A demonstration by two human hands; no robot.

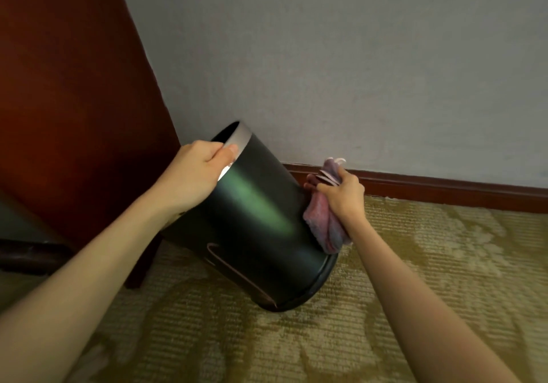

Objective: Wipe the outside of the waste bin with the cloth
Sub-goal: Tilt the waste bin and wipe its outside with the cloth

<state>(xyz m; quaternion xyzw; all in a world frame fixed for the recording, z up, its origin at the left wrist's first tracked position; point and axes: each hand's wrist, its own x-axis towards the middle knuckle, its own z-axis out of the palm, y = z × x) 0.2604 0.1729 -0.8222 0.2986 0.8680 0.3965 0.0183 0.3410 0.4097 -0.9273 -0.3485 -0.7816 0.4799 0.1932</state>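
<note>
A dark, glossy round waste bin [255, 219] with a silver rim band is tilted to the left, its base resting on the carpet. My left hand [195, 172] grips the rim at the top left, thumb over the silver band. My right hand [344, 192] holds a bunched pink-purple cloth [323, 222] pressed against the bin's right side, near the wall. The bin's far side is hidden.
A dark red wooden furniture panel [74, 100] stands at the left, with a furniture leg [142, 264] just beside the bin. A grey wall [355, 71] with a reddish skirting board [444, 188] runs behind. Patterned yellow-green carpet [326, 338] covers the floor.
</note>
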